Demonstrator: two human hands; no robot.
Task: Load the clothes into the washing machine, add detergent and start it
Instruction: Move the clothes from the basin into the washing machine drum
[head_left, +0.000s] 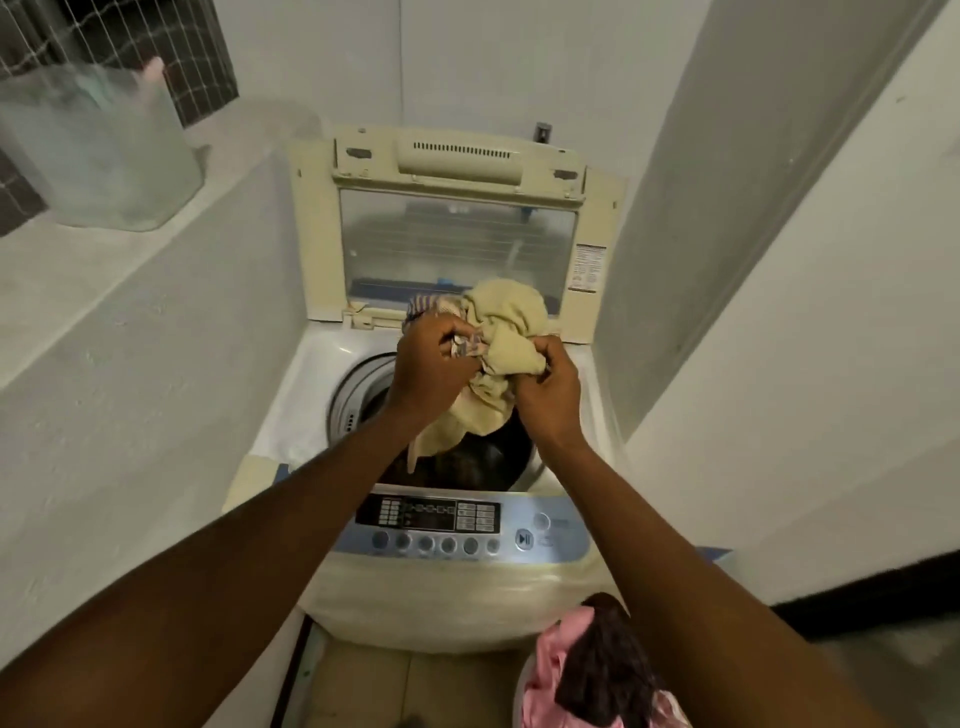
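A top-loading washing machine (311, 384) stands in front of me with its lid (457, 244) raised. Both hands are over the open drum (358, 384). My left hand (434, 358) and my right hand (550, 395) each grip a bunched pale yellow cloth (506, 317), which hangs down into the drum. A striped garment (423, 305) shows behind my left hand. Dark clothes (467, 462) lie inside the drum. The control panel (467, 525) with its row of buttons faces me at the front.
A heap of pink and dark brown clothes (592, 670) sits low at the right, in front of the machine. A translucent plastic tub (104, 150) stands on the ledge at the upper left. White walls close in on both sides.
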